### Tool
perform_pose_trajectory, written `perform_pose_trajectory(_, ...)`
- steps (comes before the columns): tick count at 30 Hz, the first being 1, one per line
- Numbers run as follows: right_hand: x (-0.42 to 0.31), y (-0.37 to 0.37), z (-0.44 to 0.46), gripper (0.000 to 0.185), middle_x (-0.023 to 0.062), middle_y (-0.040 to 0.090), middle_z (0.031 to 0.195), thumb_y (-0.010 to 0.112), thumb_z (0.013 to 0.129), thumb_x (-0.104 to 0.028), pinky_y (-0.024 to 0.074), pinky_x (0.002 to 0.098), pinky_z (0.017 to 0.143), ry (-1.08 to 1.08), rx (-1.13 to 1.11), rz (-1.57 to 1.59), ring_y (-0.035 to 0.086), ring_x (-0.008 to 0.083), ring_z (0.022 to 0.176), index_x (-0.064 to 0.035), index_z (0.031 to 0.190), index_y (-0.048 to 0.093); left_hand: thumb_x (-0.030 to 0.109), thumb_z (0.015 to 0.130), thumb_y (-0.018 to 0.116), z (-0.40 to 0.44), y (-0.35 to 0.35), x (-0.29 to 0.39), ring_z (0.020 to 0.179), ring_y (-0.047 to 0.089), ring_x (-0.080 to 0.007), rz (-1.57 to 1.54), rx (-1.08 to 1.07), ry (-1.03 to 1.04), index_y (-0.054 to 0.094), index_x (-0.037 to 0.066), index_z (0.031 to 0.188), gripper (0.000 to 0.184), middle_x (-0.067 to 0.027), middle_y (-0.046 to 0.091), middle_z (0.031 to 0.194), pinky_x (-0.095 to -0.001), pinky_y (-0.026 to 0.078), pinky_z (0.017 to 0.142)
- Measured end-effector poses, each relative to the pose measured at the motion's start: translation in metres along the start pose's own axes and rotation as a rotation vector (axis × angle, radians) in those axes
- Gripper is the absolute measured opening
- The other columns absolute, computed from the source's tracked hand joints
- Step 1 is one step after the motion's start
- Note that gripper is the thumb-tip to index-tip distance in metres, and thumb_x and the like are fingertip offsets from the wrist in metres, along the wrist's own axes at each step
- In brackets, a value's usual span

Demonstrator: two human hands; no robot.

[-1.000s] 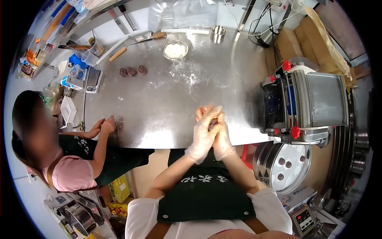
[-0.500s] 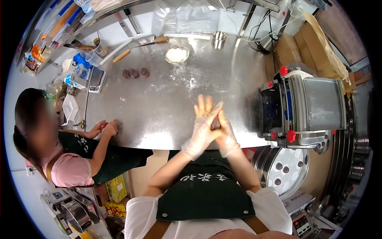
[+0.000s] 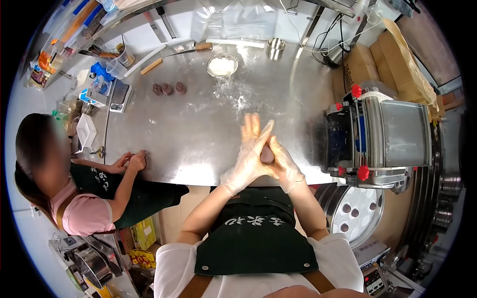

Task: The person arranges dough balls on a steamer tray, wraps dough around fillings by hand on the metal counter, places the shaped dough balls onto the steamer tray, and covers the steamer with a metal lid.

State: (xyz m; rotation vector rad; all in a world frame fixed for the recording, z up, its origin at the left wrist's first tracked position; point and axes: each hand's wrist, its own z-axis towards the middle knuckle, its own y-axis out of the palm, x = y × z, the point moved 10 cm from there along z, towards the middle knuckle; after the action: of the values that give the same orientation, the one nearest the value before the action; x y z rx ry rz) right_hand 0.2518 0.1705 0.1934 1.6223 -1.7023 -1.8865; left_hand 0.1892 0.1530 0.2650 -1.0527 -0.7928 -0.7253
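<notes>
A dark purplish-brown dough ball [image 3: 267, 155] is cupped between my two hands, above the near edge of the metal worktop. My left hand [image 3: 248, 161], in a clear plastic glove, lies against the ball's left side with its fingers pointing up and away from me. On the other side, my right hand [image 3: 284, 166], gloved as well, curls around the ball. Part of the ball is covered by the hands. Farther back on the left, several similar brown dough pieces [image 3: 167, 89] sit in a row.
A bowl of white flour [image 3: 222, 65] and a metal cup [image 3: 275, 48] stand at the back. On the right is a roller machine [image 3: 387, 131], with a round tray of brown balls [image 3: 365, 213] below. A co-worker [image 3: 89, 198] works at the left edge near a scale [image 3: 119, 97].
My hands have shifted slightly against each other, and more of the dough ball shows between them. The co-worker's hands stay in nearly the same place.
</notes>
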Motion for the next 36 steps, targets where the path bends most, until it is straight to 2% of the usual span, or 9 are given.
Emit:
perform_pose_trajectory(4,0.025,-0.003,0.014,0.059,0.0093,0.047,0.144,0.047,0.104,-0.045,0.0341,0.0339,0.115,-0.031,-0.02,0.771,0.043,0.0215,0.135,-0.0018,0.144,0.043,-0.007,0.082,0.065,-0.011,0.022,-0.044,0.143,0.038,-0.0269,-0.756,0.01,-0.236,0.045,0.002,0.146,0.068,-0.0176,0.039,0.155,-0.0366,0.035,0.115)
perform_pose_trajectory(7,-0.002,0.0,-0.004,0.052,0.0111,0.038,0.154,0.046,0.106,-0.033,0.0309,0.0371,0.117,-0.404,0.236,-0.084,0.039,0.0243,0.14,-0.0002,0.146,0.04,-0.005,0.085,0.061,-0.02,0.035,-0.056,0.139,0.046,-0.026,-0.94,0.122,-0.298,0.049,0.002,0.144,0.061,-0.0163,0.04,0.155,-0.0355,0.037,0.114)
perform_pose_trajectory(10,0.008,-0.013,0.008,0.058,0.0128,0.039,0.154,0.045,0.106,-0.037,0.0322,0.0399,0.117,-0.102,0.125,0.055,0.039,0.0256,0.141,0.003,0.147,0.037,0.001,0.075,0.072,0.0,-0.001,-0.008,0.135,0.049,-0.0295,0.017,0.014,0.038,0.047,0.007,0.147,0.077,-0.0224,0.049,0.146,-0.0402,0.039,0.112)
perform_pose_trajectory(14,0.016,-0.005,0.006,0.073,0.0124,0.043,0.148,0.043,0.102,-0.054,0.0363,0.0393,0.115,0.194,-0.113,-0.017,0.042,0.0235,0.138,0.0027,0.148,0.035,0.002,0.069,0.077,-0.004,0.011,-0.026,0.137,0.047,-0.0282,-0.517,-0.126,-0.288,0.046,0.008,0.148,0.085,-0.0163,0.048,0.149,-0.0417,0.038,0.112)
perform_pose_trajectory(18,-0.002,-0.003,0.003,0.056,0.0092,0.046,0.145,0.046,0.106,-0.039,0.034,0.0356,0.115,-0.313,0.207,-0.122,0.041,0.0205,0.136,0.0012,0.144,0.041,-0.004,0.081,0.066,-0.019,0.028,-0.062,0.132,0.052,-0.0258,-0.975,0.255,-0.328,0.051,0.007,0.144,0.066,-0.0162,0.054,0.144,-0.0371,0.041,0.11)
perform_pose_trajectory(23,0.004,-0.009,0.011,0.058,0.0139,0.046,0.146,0.044,0.106,-0.04,0.0347,0.0405,0.116,0.048,-0.012,0.058,0.041,0.0235,0.139,0.0019,0.146,0.039,0.008,0.073,0.078,0.003,-0.01,0.003,0.138,0.045,-0.0343,0.265,0.104,0.093,0.04,0.008,0.151,0.087,-0.0259,0.041,0.152,-0.0386,0.039,0.111)
perform_pose_trajectory(27,0.006,0.001,0.008,0.061,0.0127,0.052,0.138,0.048,0.104,-0.045,0.0409,0.0381,0.11,0.25,-0.127,0.01,0.048,0.0229,0.131,0.0012,0.143,0.042,-0.004,0.083,0.063,0.0,0.009,-0.024,0.133,0.051,-0.0288,-0.479,0.022,-0.176,0.038,0.005,0.151,0.073,-0.0165,0.043,0.152,-0.0369,0.038,0.114)
perform_pose_trajectory(30,-0.004,-0.012,0.011,0.053,0.0111,0.053,0.137,0.046,0.106,-0.038,0.0424,0.0363,0.108,-0.266,0.202,0.024,0.051,0.0221,0.128,0.0007,0.141,0.044,-0.004,0.091,0.056,-0.009,0.023,-0.048,0.129,0.056,-0.0258,-0.952,0.268,-0.299,0.042,0.001,0.147,0.058,-0.0117,0.052,0.146,-0.0354,0.04,0.113)
perform_pose_trajectory(36,-0.01,-0.002,0.011,0.05,0.014,0.044,0.149,0.045,0.107,-0.031,0.0377,0.0377,0.114,0.068,-0.037,0.034,0.043,0.0251,0.137,-0.001,0.147,0.04,0.002,0.079,0.069,0.004,0.003,-0.016,0.139,0.045,-0.0324,-0.151,0.055,-0.024,0.047,0.01,0.148,0.072,-0.0202,0.045,0.15,-0.0408,0.041,0.11)
